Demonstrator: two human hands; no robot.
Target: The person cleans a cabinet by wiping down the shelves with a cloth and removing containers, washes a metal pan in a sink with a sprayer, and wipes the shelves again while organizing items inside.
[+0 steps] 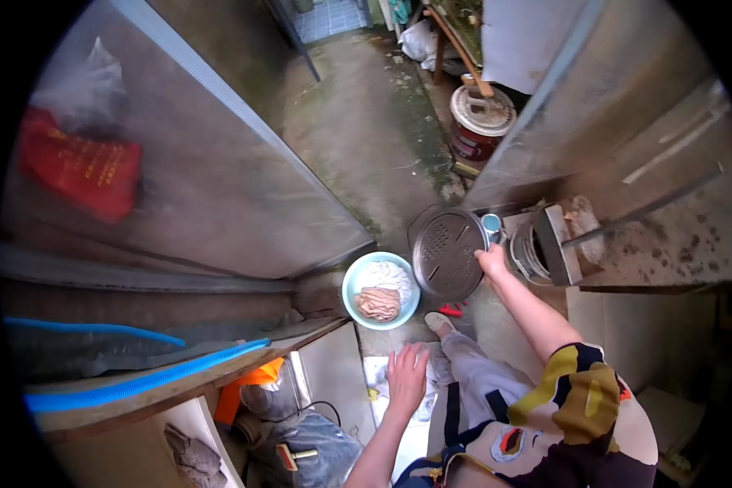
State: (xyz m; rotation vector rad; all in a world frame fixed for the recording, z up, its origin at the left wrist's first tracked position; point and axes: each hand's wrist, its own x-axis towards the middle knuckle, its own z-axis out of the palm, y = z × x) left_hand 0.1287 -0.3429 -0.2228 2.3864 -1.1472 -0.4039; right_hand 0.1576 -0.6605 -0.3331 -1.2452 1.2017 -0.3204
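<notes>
A round dark perforated lid or tray (450, 254) stands tilted at the centre right, and my right hand (493, 262) grips its right rim. Just left of it, a light blue basin (347, 286) sits on the floor. White cloth (386, 277) and a folded pinkish-brown cloth (378, 303) lie inside the basin. My left hand (407, 376) hangs below the basin with its fingers spread, holding nothing.
A lidded paint bucket (481, 114) stands at the upper right. Beside the round object are a small blue-topped container (491, 223) and a shelf edge (561, 244). A red bag (85, 167) hangs at left. A red-headed brush (286, 457) lies lower left.
</notes>
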